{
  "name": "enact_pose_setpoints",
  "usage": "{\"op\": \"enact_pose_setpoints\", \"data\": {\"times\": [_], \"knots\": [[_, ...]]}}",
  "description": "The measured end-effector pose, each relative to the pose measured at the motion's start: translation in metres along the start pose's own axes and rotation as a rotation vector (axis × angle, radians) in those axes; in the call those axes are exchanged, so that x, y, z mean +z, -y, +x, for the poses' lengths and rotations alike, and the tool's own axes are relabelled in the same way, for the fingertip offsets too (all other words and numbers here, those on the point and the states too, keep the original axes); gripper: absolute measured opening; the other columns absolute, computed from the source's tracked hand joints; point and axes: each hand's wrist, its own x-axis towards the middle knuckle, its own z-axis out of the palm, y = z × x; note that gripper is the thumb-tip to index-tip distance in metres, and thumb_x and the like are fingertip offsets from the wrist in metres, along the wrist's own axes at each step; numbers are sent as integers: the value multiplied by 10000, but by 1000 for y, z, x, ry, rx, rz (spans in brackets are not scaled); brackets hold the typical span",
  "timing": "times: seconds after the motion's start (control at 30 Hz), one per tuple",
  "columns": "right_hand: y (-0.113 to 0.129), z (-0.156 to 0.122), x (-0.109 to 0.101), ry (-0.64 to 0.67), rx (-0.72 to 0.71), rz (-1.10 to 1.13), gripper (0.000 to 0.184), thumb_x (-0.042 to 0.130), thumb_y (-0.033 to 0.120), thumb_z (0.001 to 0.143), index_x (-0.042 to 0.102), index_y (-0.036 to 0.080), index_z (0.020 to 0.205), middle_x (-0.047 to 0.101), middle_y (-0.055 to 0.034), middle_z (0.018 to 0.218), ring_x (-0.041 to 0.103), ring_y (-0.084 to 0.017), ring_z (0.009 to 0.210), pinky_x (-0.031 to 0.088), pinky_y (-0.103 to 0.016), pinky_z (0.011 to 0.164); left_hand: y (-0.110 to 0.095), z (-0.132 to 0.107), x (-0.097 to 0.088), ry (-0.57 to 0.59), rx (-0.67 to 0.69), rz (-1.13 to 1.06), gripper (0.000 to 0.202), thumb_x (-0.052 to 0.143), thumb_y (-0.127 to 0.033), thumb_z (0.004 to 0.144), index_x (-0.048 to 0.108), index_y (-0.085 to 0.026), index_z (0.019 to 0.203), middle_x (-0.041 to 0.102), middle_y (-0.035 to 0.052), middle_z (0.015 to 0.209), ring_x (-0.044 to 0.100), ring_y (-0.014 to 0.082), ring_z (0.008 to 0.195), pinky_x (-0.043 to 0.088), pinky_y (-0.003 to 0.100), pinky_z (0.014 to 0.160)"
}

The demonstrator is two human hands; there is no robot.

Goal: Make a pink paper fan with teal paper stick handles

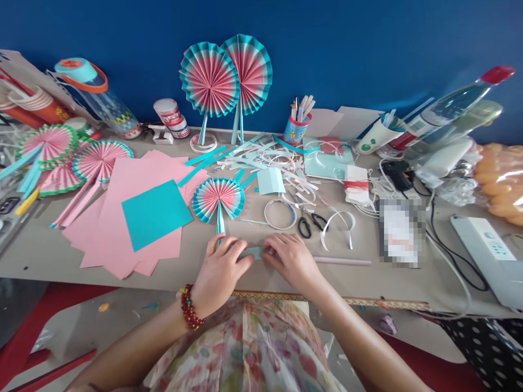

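Near the table's front edge, my left hand (223, 268) and my right hand (291, 261) work close together on a small piece of pale blue paper (254, 252). My right fingers are bent and pinched on its right end. The left fingers curl down over its left end, so most of the paper is hidden. Just beyond my left hand lies a small pleated paper fan (218, 199) in pink, white and teal, its folded handle reaching my fingers. A pale, thin rod (343, 262) lies to the right of my right hand.
Pink sheets (159, 182) and a teal square (157, 215) lie left. Black-handled scissors (311, 224), a tape ring (280, 214) and paper scraps (261, 158) lie beyond my hands. Two large fans (209, 81) stand at the wall. A power strip (488, 245) and cables lie right.
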Motion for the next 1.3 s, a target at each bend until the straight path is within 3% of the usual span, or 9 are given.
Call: {"op": "enact_pose_setpoints", "data": {"times": [0.17,0.37,0.57,0.67,0.8,0.9,1.07,1.3], "knots": [[-3,-2,-5,32,-20,62,83,604,158,925,563,196,864,648,-22,872,590,-195,866,370,-304,784,3,-5,3,-4,79,20,228,533,-107,927,691,-249,1009,657,36,1030,554,223,1015,341,461,1038],[-4,-4,-5,30,-40,66,125,537,73,913,564,190,878,646,-35,879,590,-198,850,396,-317,791,5,-22,3,52,119,117,371,534,-115,927,602,-242,1269,645,45,1047,548,216,968,356,455,1043],[-1,-13,2,-85,-70,-103,210,505,75,919,640,196,1026,648,-80,994,570,-226,909,436,-336,796,5,-25,3,88,116,121,399,546,-136,923,584,-246,1305,641,59,1101,545,227,1002,344,471,1063],[-1,-23,6,-129,-196,-254,265,509,105,933,653,201,1134,664,-89,1050,548,-247,938,442,-364,809,5,-25,4,77,131,110,373,522,-132,930,606,-236,1278,647,60,1135,540,227,1032,330,465,1076],[-2,-30,7,-122,-314,-307,298,506,138,950,631,172,1218,679,-91,1122,529,-258,1020,414,-412,935,6,-25,7,58,146,106,364,483,-136,952,610,-234,1278,643,54,1211,527,228,1107,294,463,1101],[-4,-27,6,-149,-358,-308,272,506,157,963,639,148,1200,687,-92,1101,527,-254,1032,414,-408,954,9,-26,8,73,181,99,373,474,-145,960,595,-219,1305,650,56,1221,527,222,1122,291,447,1103],[-5,-16,4,-160,-487,-338,223,460,146,987,680,153,1027,696,-88,959,558,-227,922,459,-360,822,12,-24,8,51,185,32,326,481,-159,963,626,-213,1250,666,59,1194,544,213,1094,360,400,1021],[-6,-10,5,-135,-454,-327,171,497,193,990,656,167,935,672,-70,920,566,-209,889,451,-347,820,8,-18,4,47,106,-128,231,472,-135,978,642,-172,1129,680,50,1097,567,195,1005,407,364,871]]}}
